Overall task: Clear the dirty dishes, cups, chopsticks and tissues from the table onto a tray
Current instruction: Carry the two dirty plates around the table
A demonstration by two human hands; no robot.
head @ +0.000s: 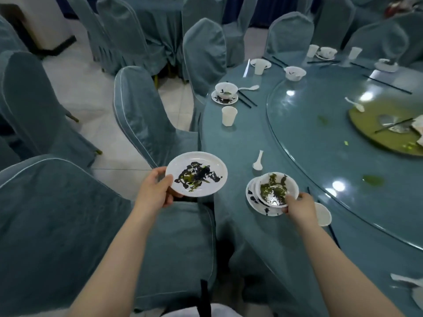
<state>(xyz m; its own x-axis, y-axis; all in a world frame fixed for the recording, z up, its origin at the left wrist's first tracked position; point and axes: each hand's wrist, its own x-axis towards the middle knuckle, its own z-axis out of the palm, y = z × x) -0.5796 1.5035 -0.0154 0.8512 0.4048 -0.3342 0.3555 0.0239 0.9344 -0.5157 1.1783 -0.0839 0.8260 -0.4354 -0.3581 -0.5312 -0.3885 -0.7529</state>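
Head view: left hand clamped on a dirty plate, thumb on top of the near rim, fingers under, held level out over the chair seat, off the bench. Right hand pinches the near rim of a smeared bowl, which sits tilted on a small stack of plates at the bench edge. Can't tell whether the bowl is lifted clear or resting on the stack.

No tray in view, so I judge this is the gather-and-stack step, early on. More place settings are left round the rim: bowl on saucer, paper cup, spoon, chopsticks, more further round.

To do it well, as I see it:
- Plate in left hand should go onto the stack first, bowl on top. Bowl under a plate rocks.
- Lift the bowl straight up and level it; tilted like that, wet residue could run toward the fingers.
- Set the plate centred on the stack, not overhanging the bench edge.
- Tipped cup lies just beside the right wrist; watch the forearm doesn't knock it off.
- Carry the stack with a hand under it, not by the rim.
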